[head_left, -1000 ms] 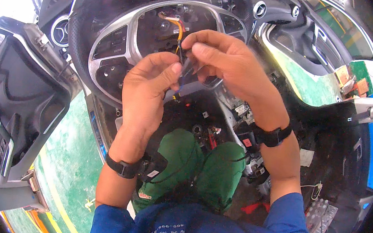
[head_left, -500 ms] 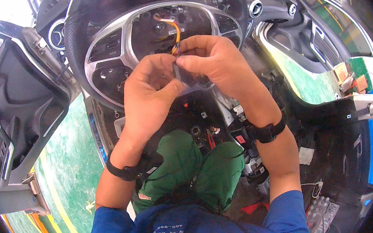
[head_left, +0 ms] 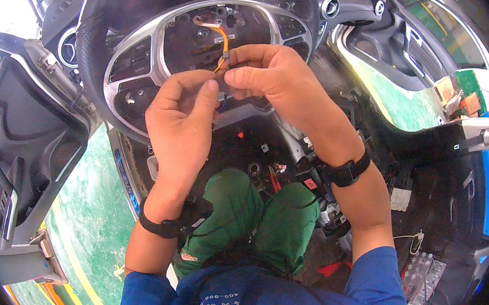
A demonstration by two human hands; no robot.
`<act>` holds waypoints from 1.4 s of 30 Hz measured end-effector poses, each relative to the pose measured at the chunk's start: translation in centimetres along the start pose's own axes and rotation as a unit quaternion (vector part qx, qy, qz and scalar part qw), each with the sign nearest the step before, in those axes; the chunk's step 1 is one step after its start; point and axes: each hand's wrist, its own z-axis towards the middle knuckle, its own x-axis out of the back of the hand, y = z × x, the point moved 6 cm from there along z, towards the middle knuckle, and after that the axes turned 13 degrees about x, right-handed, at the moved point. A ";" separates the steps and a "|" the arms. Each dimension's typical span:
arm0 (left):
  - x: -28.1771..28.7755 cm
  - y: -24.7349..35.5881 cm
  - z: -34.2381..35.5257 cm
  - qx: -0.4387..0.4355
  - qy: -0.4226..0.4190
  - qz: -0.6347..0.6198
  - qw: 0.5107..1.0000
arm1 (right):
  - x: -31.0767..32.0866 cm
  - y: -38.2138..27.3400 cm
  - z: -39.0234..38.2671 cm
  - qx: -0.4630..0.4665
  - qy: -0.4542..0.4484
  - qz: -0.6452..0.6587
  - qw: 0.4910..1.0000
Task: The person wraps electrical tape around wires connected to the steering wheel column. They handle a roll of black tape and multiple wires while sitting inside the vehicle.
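A bundle of yellow-orange wires comes out of the open centre of the steering wheel and runs down to my fingers. The thumb and fingers of my right hand are closed in a pinch on it, just below a dark band around the wires. My left hand, to the left, has its thumb and forefinger pressed together at the lower end of a thin yellow wire. Its other fingers are mostly hidden. Something small and greyish shows under the fingertips, too covered to name.
Around the hands are the silver-trimmed wheel spokes. An open door stands at the left, with green floor beyond the sill. Exposed parts and cables lie right of my knees, with a clear bubbled pack farther right.
My left hand has shifted a little left, its thumb now raised to the forefinger. A dark strip seen between the hands earlier is now mostly out of sight. The right hand keeps its pinch.
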 end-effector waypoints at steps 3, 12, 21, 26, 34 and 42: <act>0.3 -0.4 0.3 0.007 0.012 0.005 1.000 | -0.2 0.7 0.3 0.005 0.010 0.061 0.998; 0.9 -0.2 0.2 0.016 0.039 0.090 0.995 | -0.8 0.4 0.1 0.005 -0.008 0.035 0.999; 0.5 -0.6 0.4 0.104 -0.023 -0.003 0.994 | -0.9 2.9 0.4 0.021 0.016 0.161 0.987; 0.6 -0.8 0.4 0.099 -0.007 -0.016 0.995 | -1.3 2.8 0.3 0.020 0.035 0.162 0.986; 0.9 -0.6 0.7 0.093 -0.007 0.021 0.995 | -1.3 2.5 0.4 0.004 0.045 0.201 0.979; 0.5 0.0 0.2 0.088 0.001 0.035 0.996 | -1.2 1.8 0.1 0.015 0.055 0.181 0.982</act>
